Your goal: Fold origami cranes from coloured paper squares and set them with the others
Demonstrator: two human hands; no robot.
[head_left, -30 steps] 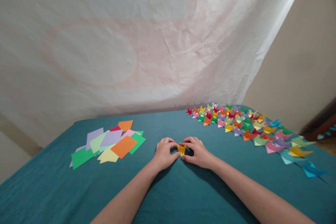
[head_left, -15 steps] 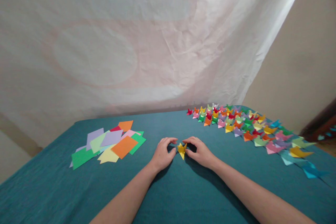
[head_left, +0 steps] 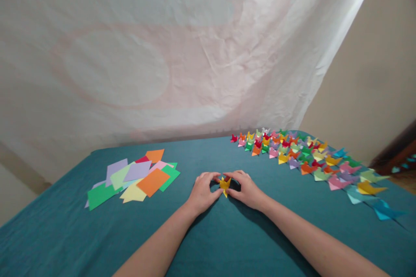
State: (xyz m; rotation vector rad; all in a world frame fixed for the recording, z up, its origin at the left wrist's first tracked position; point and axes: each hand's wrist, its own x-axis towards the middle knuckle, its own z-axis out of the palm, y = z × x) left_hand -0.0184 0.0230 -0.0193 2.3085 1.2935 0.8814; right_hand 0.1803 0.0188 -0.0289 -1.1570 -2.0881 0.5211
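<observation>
A small yellow origami bird [head_left: 224,185], folded with pointed tips, is between my hands at the middle of the table. My left hand [head_left: 204,191] curls in from the left, thumb and fingertips closed on the paper's left side. From the other side, my right hand [head_left: 246,190] pinches it, its thumb against the front and its fingers behind. One point of the paper sticks out below the thumbs. Part of the folds is hidden behind the fingertips.
Loose coloured paper sheets [head_left: 139,171] lie overlapping on the left of the teal tablecloth [head_left: 201,242]. Rows of colourful folded paper birds [head_left: 306,167] stand along the right. A whitish sheet [head_left: 182,60] hangs behind the table.
Both hands have closed in on the yellow origami bird. My left fingers and thumb, apart from it before, now meet its edge, and my right thumb has come across its front.
</observation>
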